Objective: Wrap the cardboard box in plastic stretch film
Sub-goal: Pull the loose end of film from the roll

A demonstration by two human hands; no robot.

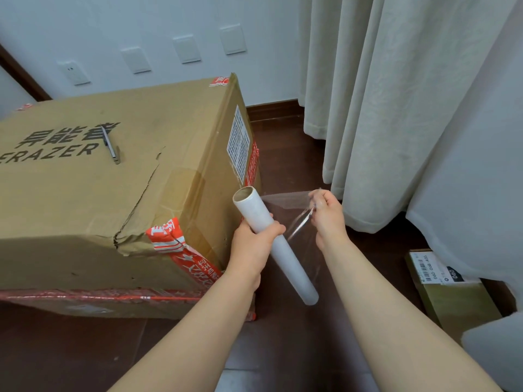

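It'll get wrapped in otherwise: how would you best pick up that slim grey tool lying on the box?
Pinch the grey tool across its narrow sides near the middle, coming straight down from above: it lies flat on top of the cardboard box, long and thin.

Head-worn view; forward, downward, close

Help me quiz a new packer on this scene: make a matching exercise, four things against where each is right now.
Things:
1 film roll
2 loose film end
3 slim metal tool
4 small parcel

Places:
A on top of the cardboard box
B on the floor by the curtain
C gripped by the left hand
D pinched by the right hand

Pairs: 1-C, 2-D, 3-A, 4-B.
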